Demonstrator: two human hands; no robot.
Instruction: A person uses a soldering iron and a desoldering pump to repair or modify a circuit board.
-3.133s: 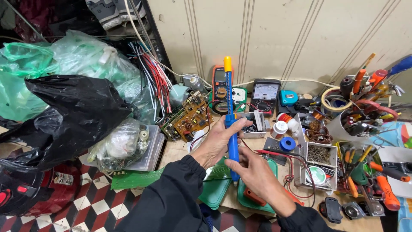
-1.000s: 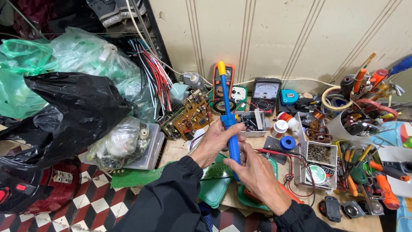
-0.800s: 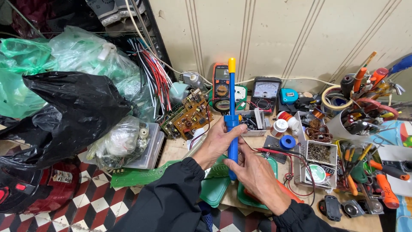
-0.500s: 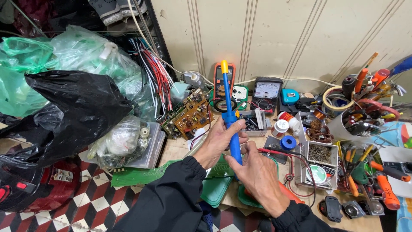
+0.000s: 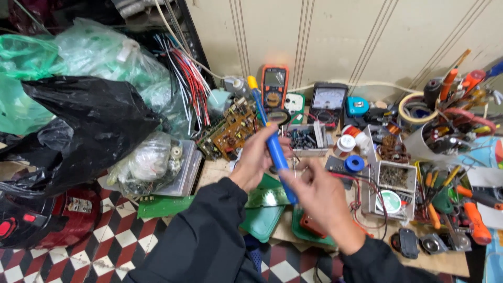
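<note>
Both my hands hold a blue pen-shaped tool (image 5: 275, 148) with a yellow tip, tilted so the tip points up and to the left over the bench. My left hand (image 5: 253, 160) grips its barrel around the middle. My right hand (image 5: 321, 196) has the lower end against its fingers, which look blurred. Behind the tool stand a brown circuit board (image 5: 230, 128), an orange multimeter (image 5: 274, 85) and a black analog meter (image 5: 328, 99).
Green trays (image 5: 262, 222) lie under my hands. A black bag (image 5: 89, 126), clear bags and a wire bundle (image 5: 186, 84) crowd the left, with a red appliance (image 5: 50, 222) on the checkered floor. Parts boxes (image 5: 393, 181), a blue tape roll (image 5: 354, 163) and orange-handled tools (image 5: 471, 217) fill the right.
The blue tool has rocked between upright and tilted in my hands; now its yellow tip leans further left and sits lower. Both hands stay on it.
</note>
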